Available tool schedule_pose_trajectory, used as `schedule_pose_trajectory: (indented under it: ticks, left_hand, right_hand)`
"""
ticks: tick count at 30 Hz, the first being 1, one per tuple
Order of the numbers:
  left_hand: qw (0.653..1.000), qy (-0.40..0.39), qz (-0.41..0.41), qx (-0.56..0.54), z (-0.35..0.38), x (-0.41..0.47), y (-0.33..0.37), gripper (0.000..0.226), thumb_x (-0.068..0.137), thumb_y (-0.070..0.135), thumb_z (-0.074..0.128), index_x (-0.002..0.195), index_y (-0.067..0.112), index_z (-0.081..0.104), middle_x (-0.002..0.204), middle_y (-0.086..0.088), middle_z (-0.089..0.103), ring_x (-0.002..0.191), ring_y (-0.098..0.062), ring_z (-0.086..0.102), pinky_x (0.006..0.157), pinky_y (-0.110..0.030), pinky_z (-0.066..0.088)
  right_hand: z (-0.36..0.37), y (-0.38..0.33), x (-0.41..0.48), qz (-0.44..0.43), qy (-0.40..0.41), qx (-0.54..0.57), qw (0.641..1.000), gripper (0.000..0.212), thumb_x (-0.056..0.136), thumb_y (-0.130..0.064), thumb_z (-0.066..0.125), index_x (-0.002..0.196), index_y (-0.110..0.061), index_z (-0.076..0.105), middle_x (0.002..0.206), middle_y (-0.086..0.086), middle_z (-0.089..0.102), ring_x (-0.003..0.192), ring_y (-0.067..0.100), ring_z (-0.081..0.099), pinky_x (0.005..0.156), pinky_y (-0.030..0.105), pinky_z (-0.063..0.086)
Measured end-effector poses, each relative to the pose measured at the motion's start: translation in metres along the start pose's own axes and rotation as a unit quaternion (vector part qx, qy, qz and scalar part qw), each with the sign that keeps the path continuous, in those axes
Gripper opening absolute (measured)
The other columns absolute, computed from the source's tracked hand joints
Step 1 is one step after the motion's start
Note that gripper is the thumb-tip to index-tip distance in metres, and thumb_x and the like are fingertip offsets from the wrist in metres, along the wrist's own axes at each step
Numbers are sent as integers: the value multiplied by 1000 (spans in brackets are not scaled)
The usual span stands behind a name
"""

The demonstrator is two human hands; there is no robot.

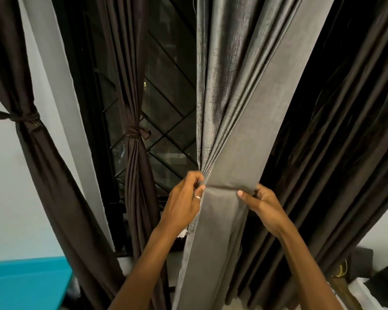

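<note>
A grey curtain (240,121) hangs in front of me, bunched into folds at about waist height. My left hand (184,198), with a ring on the thumb, grips the gathered left edge of the curtain. My right hand (262,202) holds its right edge, thumb pressed on the front of the cloth and fingers curled behind it. Between the two hands the cloth is pulled flat with a crease across it. Below the hands the grey curtain falls straight down.
A dark brown curtain (134,139) tied with a knot hangs left of centre before a window with a diagonal metal grille (168,104). Another tied brown curtain (29,121) hangs far left. Loose dark curtains (336,142) hang right. A blue surface (25,285) lies bottom left.
</note>
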State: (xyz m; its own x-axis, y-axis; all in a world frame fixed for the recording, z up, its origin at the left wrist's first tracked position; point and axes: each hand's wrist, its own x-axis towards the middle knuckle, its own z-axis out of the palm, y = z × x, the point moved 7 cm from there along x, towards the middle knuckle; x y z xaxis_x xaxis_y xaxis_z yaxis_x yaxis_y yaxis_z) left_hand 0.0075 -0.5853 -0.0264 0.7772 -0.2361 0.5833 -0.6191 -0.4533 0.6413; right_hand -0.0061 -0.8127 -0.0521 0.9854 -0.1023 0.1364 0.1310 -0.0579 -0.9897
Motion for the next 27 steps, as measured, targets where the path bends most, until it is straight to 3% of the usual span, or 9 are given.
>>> schedule_pose_trajectory:
  ticks: [2, 4, 7, 11, 14, 16, 18, 23, 27]
  left_hand:
    - [999, -1, 32, 10, 2, 0, 0, 24, 99, 4, 52, 108, 26, 59, 101, 7, 56, 86, -8, 58, 76, -31, 52]
    - [999, -12, 41, 20, 6, 1, -3, 40, 95, -3, 50, 120, 24, 66, 107, 5, 52, 89, -8, 58, 78, -23, 51]
    - [998, -29, 30, 49, 13, 0, -4, 53, 94, 0, 47, 137, 28, 60, 112, 2, 46, 83, -15, 57, 72, -35, 55]
    - [995, -38, 9, 91, 24, -1, 4, 51, 96, 17, 40, 144, 31, 52, 116, -2, 43, 84, -23, 59, 66, -43, 57]
    - [994, -21, -9, 110, 29, -3, 16, 49, 98, 15, 45, 145, 28, 50, 116, -5, 44, 90, -26, 59, 69, -45, 57]
    - [993, -11, -17, 116, 28, -4, 21, 48, 99, 21, 43, 146, 27, 50, 114, -6, 46, 91, -27, 60, 72, -44, 57]
    - [994, -10, -14, 105, 25, -5, 25, 50, 97, 32, 36, 145, 27, 52, 112, -5, 49, 87, -25, 61, 72, -40, 57]
    - [997, 3, -10, 76, 20, -1, 18, 43, 99, 22, 54, 141, 30, 56, 105, 4, 60, 90, -15, 63, 80, -37, 56]
    - [999, -25, -35, 10, 18, -1, 14, 43, 95, 23, 57, 137, 34, 55, 119, 3, 67, 105, -12, 66, 91, -37, 56]
  right_hand:
    - [1, -2, 0, -5, 5, 2, 1000, 28, 95, -13, 68, 123, -17, 68, 117, -2, 76, 110, 17, 71, 90, 32, 58]
    - [6, -4, 0, -7, 25, -9, 1000, 32, 88, -16, 77, 119, -17, 69, 112, -4, 77, 106, 14, 72, 83, 26, 60]
    - [11, -5, 1, -29, 98, -84, 991, 41, 80, -26, 86, 117, -25, 67, 107, -15, 74, 97, 2, 71, 79, 18, 58]
    - [12, -6, -3, -71, 267, -225, 934, 37, 83, -38, 82, 108, -18, 64, 99, -7, 68, 86, 9, 65, 76, 29, 56]
    - [40, -12, -21, -157, 319, -326, 876, 25, 93, -28, 71, 100, -11, 55, 95, 1, 58, 80, 21, 62, 64, 32, 48]
    - [60, -13, -34, -200, 302, -341, 868, 19, 97, -22, 64, 99, -13, 48, 96, -2, 47, 77, 17, 55, 60, 28, 41]
    - [74, -8, -39, -209, 271, -340, 876, 17, 99, -23, 61, 103, -14, 48, 100, -5, 44, 78, 12, 53, 60, 27, 44]
    - [96, -5, -40, -224, 206, -333, 893, 24, 102, -23, 60, 120, -10, 52, 111, -5, 43, 83, 8, 55, 65, 25, 52]
    - [99, -2, -40, -214, 144, -308, 916, 39, 99, -23, 62, 135, -13, 50, 120, -6, 40, 96, 4, 56, 76, 19, 52]
